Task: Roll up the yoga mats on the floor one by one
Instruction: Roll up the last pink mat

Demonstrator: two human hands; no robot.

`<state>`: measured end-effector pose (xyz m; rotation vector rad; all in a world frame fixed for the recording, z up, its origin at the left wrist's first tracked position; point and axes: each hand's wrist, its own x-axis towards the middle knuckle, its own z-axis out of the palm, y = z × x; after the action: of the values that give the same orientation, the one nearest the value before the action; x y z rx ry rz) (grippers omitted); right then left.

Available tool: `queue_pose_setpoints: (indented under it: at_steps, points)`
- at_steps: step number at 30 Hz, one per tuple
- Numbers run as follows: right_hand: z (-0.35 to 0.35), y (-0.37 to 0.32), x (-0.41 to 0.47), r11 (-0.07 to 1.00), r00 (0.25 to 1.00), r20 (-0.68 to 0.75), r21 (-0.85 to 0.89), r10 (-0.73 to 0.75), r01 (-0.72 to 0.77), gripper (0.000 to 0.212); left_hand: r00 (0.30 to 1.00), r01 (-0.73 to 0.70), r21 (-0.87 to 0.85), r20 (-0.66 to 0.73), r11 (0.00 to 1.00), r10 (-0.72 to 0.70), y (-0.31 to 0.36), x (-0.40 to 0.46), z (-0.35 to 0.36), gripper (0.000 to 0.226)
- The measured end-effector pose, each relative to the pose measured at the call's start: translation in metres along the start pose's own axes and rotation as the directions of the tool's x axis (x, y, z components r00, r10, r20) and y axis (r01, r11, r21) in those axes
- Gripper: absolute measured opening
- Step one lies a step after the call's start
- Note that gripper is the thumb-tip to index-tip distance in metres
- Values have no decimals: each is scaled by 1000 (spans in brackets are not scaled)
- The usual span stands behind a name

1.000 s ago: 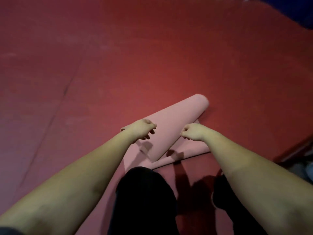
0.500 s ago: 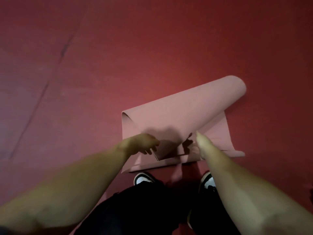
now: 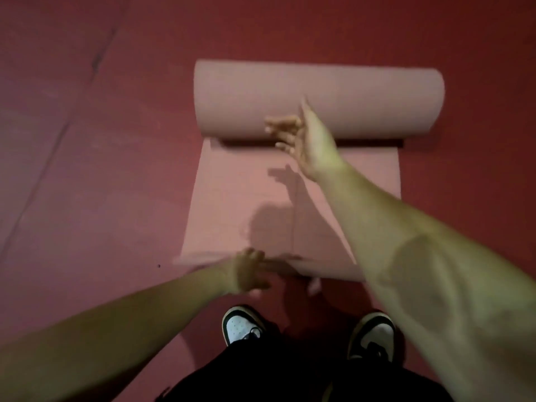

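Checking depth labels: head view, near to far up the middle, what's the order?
Shoes → left hand at the mat's near edge → flat stretch of the pink mat → right hand → rolled part of the mat → red floor.

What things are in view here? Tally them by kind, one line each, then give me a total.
Pink yoga mat, partly rolled: 1
Hands: 2, left hand and right hand
Black-and-white shoes: 2, left shoe and right shoe
Total: 5
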<state>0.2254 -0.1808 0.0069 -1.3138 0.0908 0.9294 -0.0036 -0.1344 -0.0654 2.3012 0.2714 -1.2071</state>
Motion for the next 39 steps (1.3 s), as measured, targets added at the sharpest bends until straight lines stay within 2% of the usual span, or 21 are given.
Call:
queue_pose_setpoints:
  at_steps: [1, 2, 3, 4, 5, 6, 7, 8, 9, 11, 12, 14, 17, 19, 22, 25, 27, 30, 35, 36, 39]
  points:
    - [-2, -3, 0, 980, 999, 3, -192, -53, 53, 43, 998, 10, 18, -57, 1000, -9, -2, 5, -2, 88]
    - [-11, 2, -3, 913, 996, 7, -400, -88, 84, 34, 997, 24, 34, -78, 999, -22, -5, 11, -6, 95]
    - [-26, 18, -6, 784, 996, 16, -616, -86, 78, 28, 997, 40, 52, -65, 998, -36, -9, 17, -8, 99]
    - [-43, 40, -12, 583, 998, 60, -810, -17, 59, 27, 998, 62, 100, -32, 993, -59, -14, 22, -10, 103]
    - [-62, 64, -22, 357, 991, 82, -933, 108, 38, 40, 997, 83, 178, -2, 981, -84, -18, 27, -10, 104]
    - [-81, 88, -33, 153, 965, 71, -988, 251, 33, 64, 994, 97, 262, 20, 960, -106, -22, 33, -8, 103]
    - [-99, 108, -43, -9, 935, 34, -999, 353, 40, 87, 993, 100, 339, 30, 935, -117, -24, 37, -6, 98]
    - [-112, 125, -53, -120, 915, -12, -992, 404, 40, 100, 992, 100, 400, 36, 911, -125, -26, 41, -2, 90]
    - [-123, 140, -63, -194, 909, -47, -980, 414, 37, 101, 992, 100, 441, 24, 892, -123, -28, 44, 0, 76]
    - [-137, 165, -78, -280, 929, -75, -959, 364, 33, 84, 994, 111, 444, -42, 889, -103, -31, 48, 6, 44]
    - [-141, 174, -83, -291, 939, -73, -956, 336, 30, 72, 993, 120, 416, -70, 901, -100, -31, 49, 10, 36]
    - [-143, 184, -89, -294, 951, -71, -956, 302, 22, 54, 991, 123, 344, -93, 931, -97, -31, 48, 13, 36]
    - [-140, 191, -96, -291, 972, -67, -957, 225, 2, 41, 990, 91, 285, -126, 954, -57, -31, 42, 14, 40]
    - [-136, 190, -102, -287, 986, -66, -958, 155, -19, 42, 986, 64, 219, -163, 974, -28, -31, 36, 9, 34]
    - [-130, 176, -116, -294, 993, -47, -956, 105, -14, 57, 980, 47, 145, -199, 988, -18, -27, 20, -3, 21]
    - [-124, 150, -128, -341, 999, -10, -940, 50, 7, 63, 972, 48, 126, -234, 991, -17, -19, -1, -17, 26]
    - [-117, 127, -134, -358, 1000, -8, -934, 15, -2, 57, 968, 40, 147, -251, 988, -2, -11, -20, -28, 32]
    - [-105, 87, -149, -330, 1000, 9, -944, 25, 16, 49, 952, 38, 282, -301, 959, 51, -2, -53, -42, 49]
    - [-85, 25, -188, -336, 999, 34, -941, 42, 46, 41, 876, 140, 504, -464, 852, 130, 29, -114, -62, 84]
    - [-81, 12, -199, -320, 999, 45, -946, 26, 51, 40, 849, 167, 544, -503, 822, 161, 36, -128, -66, 86]
    - [-69, -24, -236, -241, 997, 78, -968, -14, 72, 41, 710, 206, 611, -631, 765, 313, 51, -172, -74, 94]
